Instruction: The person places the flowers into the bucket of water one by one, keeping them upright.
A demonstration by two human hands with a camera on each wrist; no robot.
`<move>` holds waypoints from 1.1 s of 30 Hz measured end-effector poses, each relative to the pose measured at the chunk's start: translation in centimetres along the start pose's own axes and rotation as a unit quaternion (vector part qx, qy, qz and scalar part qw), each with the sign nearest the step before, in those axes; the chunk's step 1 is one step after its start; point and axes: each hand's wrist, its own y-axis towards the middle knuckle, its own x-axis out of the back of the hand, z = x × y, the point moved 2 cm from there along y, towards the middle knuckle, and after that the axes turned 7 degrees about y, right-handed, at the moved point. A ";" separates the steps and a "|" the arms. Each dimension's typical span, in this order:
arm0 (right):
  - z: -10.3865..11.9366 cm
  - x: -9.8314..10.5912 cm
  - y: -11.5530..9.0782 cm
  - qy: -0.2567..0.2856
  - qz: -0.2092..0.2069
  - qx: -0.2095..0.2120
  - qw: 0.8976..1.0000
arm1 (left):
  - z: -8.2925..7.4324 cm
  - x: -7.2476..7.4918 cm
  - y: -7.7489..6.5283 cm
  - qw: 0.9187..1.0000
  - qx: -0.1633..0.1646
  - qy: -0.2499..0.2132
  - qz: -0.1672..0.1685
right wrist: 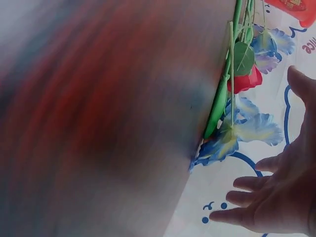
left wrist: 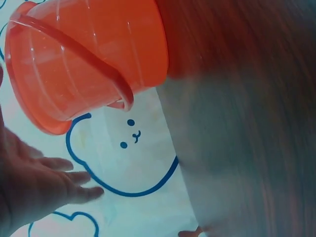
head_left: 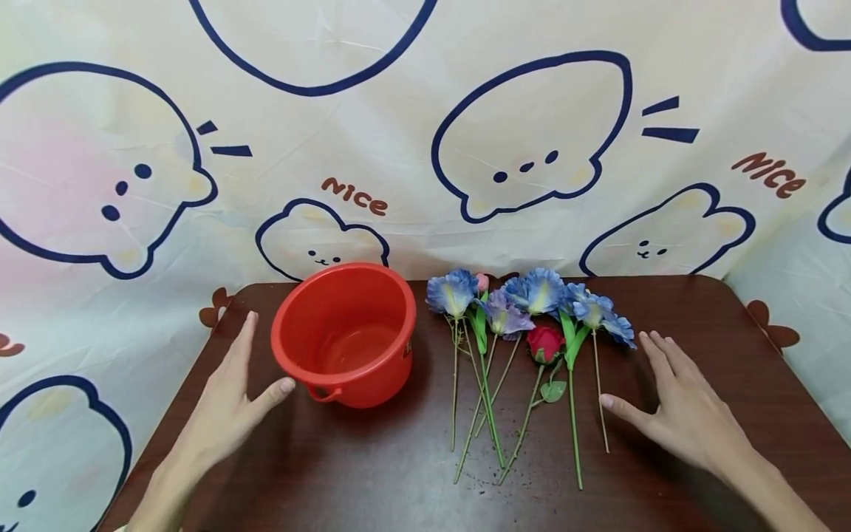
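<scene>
Left hand [head_left: 222,410]: spread wide, held nothing near red bucket [head_left: 372,388]
Right hand [head_left: 688,414]: spread, held nothing near flowers [head_left: 507,314]

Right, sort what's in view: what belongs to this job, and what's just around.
Likely part of the job:
red bucket, beside the left hand
flowers, beside the right hand

Probably just surroundings:
brown table
patterned cloth behind it

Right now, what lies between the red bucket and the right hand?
In the head view, flowers lie between the red bucket and the right hand, including blue blooms and a red rose.
</scene>
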 end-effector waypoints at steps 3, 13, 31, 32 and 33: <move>0.4 0.1 0.5 0.042 0.023 -0.017 0.999 | -0.1 0.0 0.3 0.998 -0.022 -0.048 -0.041; 0.4 0.8 1.8 0.147 0.011 -0.035 0.989 | -0.6 -0.2 1.1 0.983 -0.041 -0.163 -0.069; -1.2 -0.8 3.9 0.469 0.071 -0.100 0.875 | -1.1 -1.0 1.7 0.962 0.024 -0.272 -0.013; -1.4 -0.8 4.0 0.488 0.071 -0.102 0.864 | -1.2 -1.1 1.6 0.961 0.021 -0.275 -0.014; -1.5 -0.9 4.1 0.508 0.072 -0.105 0.852 | -1.3 -1.1 1.6 0.960 0.018 -0.278 -0.015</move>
